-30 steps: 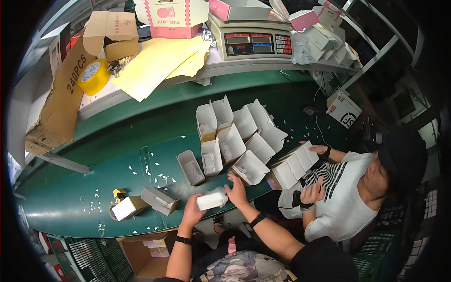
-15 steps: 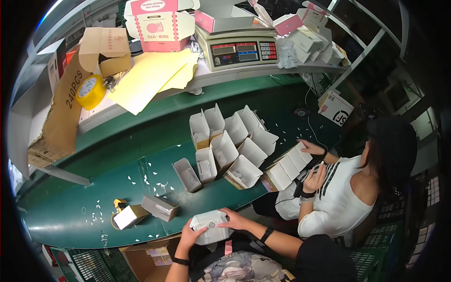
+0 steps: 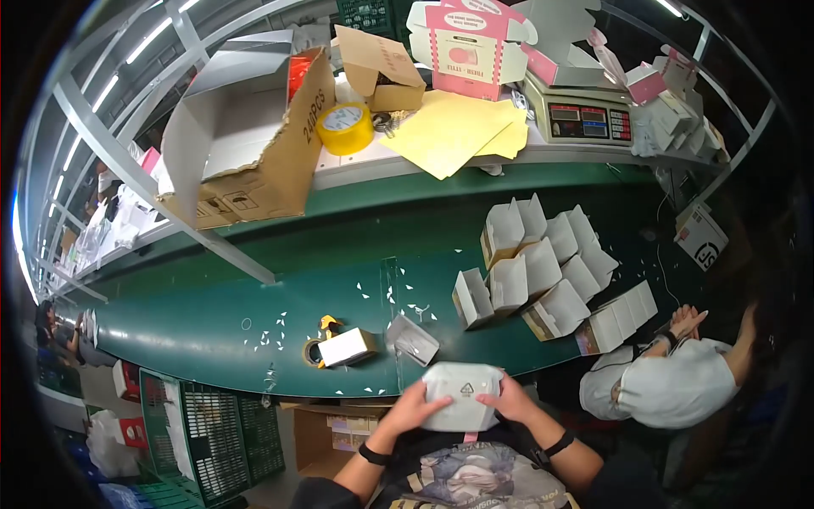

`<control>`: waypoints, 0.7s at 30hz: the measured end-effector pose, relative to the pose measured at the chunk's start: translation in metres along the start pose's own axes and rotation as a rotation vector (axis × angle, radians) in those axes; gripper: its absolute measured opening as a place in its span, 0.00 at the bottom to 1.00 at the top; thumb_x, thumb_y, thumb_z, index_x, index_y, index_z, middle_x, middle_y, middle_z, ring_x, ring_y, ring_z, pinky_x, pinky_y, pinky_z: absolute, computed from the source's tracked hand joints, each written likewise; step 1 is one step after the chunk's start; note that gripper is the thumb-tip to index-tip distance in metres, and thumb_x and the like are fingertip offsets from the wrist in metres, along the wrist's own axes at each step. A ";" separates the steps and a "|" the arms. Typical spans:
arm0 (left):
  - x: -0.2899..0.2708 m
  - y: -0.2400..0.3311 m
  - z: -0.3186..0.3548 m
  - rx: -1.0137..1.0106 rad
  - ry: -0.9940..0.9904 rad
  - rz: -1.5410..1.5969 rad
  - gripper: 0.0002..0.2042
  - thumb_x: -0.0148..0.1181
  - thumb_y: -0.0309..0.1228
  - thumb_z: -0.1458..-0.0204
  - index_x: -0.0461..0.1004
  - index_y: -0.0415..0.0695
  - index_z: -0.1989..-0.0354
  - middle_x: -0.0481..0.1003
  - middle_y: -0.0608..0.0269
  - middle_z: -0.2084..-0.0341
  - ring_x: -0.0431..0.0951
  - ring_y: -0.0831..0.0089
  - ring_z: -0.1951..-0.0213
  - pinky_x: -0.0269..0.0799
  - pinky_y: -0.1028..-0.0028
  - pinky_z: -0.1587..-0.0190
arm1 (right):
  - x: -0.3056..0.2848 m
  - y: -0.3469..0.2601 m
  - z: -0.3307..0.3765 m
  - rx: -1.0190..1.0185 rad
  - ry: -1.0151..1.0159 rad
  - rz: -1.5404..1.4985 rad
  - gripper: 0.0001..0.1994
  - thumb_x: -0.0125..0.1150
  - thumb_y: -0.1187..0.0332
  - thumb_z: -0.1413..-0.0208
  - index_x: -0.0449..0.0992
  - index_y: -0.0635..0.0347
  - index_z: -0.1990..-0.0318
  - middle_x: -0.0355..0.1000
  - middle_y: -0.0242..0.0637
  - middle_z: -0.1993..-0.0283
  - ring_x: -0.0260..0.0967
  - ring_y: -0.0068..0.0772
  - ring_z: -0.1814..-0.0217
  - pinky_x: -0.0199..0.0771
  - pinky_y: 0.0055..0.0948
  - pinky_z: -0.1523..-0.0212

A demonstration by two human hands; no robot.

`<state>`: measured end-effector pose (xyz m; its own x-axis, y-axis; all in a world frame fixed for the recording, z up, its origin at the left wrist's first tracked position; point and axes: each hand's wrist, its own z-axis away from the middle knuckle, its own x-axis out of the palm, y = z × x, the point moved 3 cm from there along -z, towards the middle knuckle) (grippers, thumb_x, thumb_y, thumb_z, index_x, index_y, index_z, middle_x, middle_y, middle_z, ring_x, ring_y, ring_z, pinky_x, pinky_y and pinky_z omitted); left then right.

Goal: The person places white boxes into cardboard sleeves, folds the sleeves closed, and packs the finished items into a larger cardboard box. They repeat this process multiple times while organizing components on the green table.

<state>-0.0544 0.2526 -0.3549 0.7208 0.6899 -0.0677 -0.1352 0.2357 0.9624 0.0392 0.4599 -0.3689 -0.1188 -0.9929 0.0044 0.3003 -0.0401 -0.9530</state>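
Observation:
My left hand and my right hand grip a white, rounded package from both sides. It is held in front of my body at the table's near edge, its face with a triangle mark turned up and both thumbs on top. Beyond it on the green table stands an open grey-white box, its contents hard to make out. To its left, a closed box with a white face leans by a yellow-and-black tape dispenser.
Several open white-lined boxes cluster to the right. A co-worker in white sits beside more boxes. White scraps dot the table. The shelf behind holds a large carton, yellow tape, yellow sheets and a scale.
My view has swung left, so the scene sits farther right. Both hands still hold the white package, now turned more level. The co-worker's hands have come together, away from the boxes.

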 end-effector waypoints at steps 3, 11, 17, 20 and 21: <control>-0.057 0.025 -0.011 0.121 0.066 -0.154 0.24 0.59 0.41 0.44 0.68 0.36 0.46 0.76 0.52 0.55 0.75 0.70 0.54 0.70 0.69 0.51 | 0.028 -0.050 -0.030 -0.149 -0.013 0.221 0.24 0.61 0.61 0.43 0.66 0.67 0.44 0.72 0.38 0.49 0.70 0.30 0.48 0.70 0.29 0.48; -0.132 -0.017 -0.028 -0.120 -0.128 -0.024 0.28 0.59 0.38 0.43 0.61 0.37 0.39 0.72 0.55 0.49 0.71 0.70 0.48 0.65 0.71 0.44 | 0.130 -0.012 -0.070 0.027 0.128 -0.429 0.21 0.54 0.64 0.38 0.64 0.65 0.41 0.69 0.39 0.46 0.66 0.27 0.45 0.65 0.28 0.44; -0.165 -0.010 -0.035 -0.007 -0.349 0.007 0.37 0.60 0.41 0.44 0.49 0.35 0.34 0.68 0.55 0.45 0.68 0.69 0.45 0.61 0.72 0.41 | 0.163 0.031 -0.098 -0.031 0.215 -0.351 0.20 0.46 0.61 0.34 0.63 0.66 0.41 0.68 0.40 0.45 0.65 0.29 0.42 0.63 0.27 0.42; -0.158 -0.005 -0.058 0.013 -0.485 -0.087 0.40 0.60 0.42 0.45 0.45 0.34 0.33 0.67 0.55 0.44 0.67 0.69 0.43 0.61 0.72 0.41 | 0.156 0.052 -0.113 -0.012 0.283 -0.310 0.23 0.45 0.57 0.34 0.62 0.66 0.40 0.67 0.44 0.43 0.64 0.34 0.40 0.61 0.30 0.40; -0.156 -0.011 -0.062 0.013 -0.495 -0.107 0.41 0.61 0.43 0.46 0.44 0.34 0.32 0.66 0.54 0.43 0.66 0.69 0.43 0.61 0.72 0.41 | 0.154 0.058 -0.113 0.020 0.322 -0.287 0.26 0.44 0.54 0.35 0.61 0.66 0.39 0.67 0.47 0.42 0.63 0.39 0.38 0.60 0.32 0.39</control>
<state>-0.2073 0.1847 -0.3717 0.9663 0.2547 -0.0365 -0.0366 0.2764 0.9603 -0.0683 0.3172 -0.4579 -0.4884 -0.8557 0.1709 0.2299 -0.3151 -0.9208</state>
